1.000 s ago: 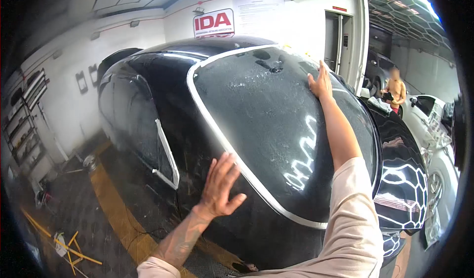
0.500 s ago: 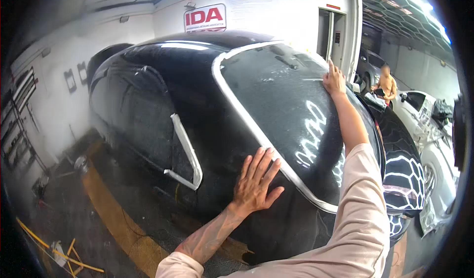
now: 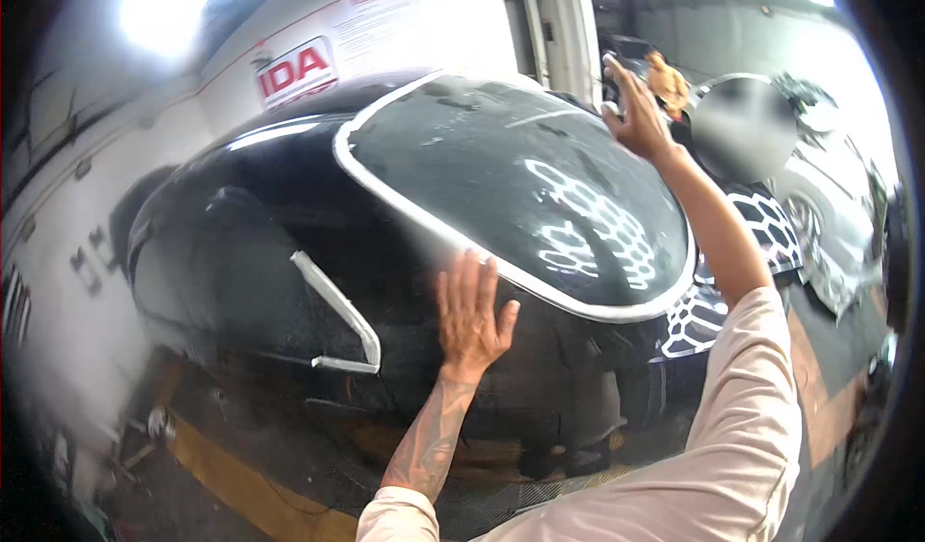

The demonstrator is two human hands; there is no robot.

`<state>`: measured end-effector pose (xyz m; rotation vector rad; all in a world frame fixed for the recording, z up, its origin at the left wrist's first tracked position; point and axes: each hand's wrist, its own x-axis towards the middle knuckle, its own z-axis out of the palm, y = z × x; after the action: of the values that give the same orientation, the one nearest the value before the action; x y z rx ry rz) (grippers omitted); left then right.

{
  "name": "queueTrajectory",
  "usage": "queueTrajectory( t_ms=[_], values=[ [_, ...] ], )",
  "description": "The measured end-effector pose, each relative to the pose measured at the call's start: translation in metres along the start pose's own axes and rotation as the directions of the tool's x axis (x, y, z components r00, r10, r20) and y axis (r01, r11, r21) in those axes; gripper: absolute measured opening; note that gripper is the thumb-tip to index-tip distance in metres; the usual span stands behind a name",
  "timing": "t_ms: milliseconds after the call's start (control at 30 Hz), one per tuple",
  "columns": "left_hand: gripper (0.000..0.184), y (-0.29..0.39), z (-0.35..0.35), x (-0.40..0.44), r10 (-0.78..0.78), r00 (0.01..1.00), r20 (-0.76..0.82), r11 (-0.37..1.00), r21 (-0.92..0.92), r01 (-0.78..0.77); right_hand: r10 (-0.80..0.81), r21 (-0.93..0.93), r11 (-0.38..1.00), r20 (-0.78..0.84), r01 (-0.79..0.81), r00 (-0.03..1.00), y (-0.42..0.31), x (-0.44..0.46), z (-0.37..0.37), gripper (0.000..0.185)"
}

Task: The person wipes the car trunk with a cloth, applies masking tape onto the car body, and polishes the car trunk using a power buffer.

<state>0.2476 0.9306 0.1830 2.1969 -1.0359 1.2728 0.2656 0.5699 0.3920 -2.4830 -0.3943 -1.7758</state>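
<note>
Car glass [image 3: 462,171] edged with white tape [image 3: 615,313], left hand [image 3: 472,316] at the glass's near edge, fingers slightly spread, right hand [image 3: 640,123] by its right side, fingers outstretched, thumb wide

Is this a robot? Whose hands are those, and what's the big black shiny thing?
No robot: that's a person wearing a head camera that looks forward and down. The shiny black car has a dark, curved glass window edged with a white strip. The open, bare left hand is at the car's side, fingertips by that strip; the open, bare right hand is raised, appearing past the window's right edge. Neither seems to hold anything. The white honeycomb pattern on the glass looks like reflected light.
</note>
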Motion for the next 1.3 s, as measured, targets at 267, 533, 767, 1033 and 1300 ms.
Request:
queueTrajectory(
  t_ms=[267,533,767,1033,1300],
  values=[
    [0.061,0.009,0.001,0.002,0.084,0.992,-0.091,0.985,0.157,-0.069,0.121,-0.482,0.834,-0.318,-0.270,0.940,0.075,-0.180,-0.318,0.063],
    [0.060,0.032,0.005,0.024,-0.046,0.956,-0.289,0.987,-0.159,-0.001,0.787,-0.361,-0.554,-0.522,-0.750,-0.330,-0.074,-0.838,-0.653,0.076],
    [0.059,0.380,0.063,0.002,-0.085,0.984,-0.159,0.610,-0.789,-0.075,-0.093,-0.200,-0.966,-0.321,0.164,-0.943,-0.451,-0.965,-0.614,0.066],
    [0.063,0.744,0.224,-0.054,0.827,0.368,0.426,0.079,-0.735,0.673,0.342,-0.077,-0.939,-0.347,-0.336,-0.873,-0.188,-1.000,-0.605,0.063],
    [0.053,0.944,0.470,-0.186,0.771,-0.367,0.521,0.396,0.059,0.916,0.808,0.153,-0.589,0.133,-0.793,-0.574,0.244,-0.883,-0.560,0.061]
  ],
)
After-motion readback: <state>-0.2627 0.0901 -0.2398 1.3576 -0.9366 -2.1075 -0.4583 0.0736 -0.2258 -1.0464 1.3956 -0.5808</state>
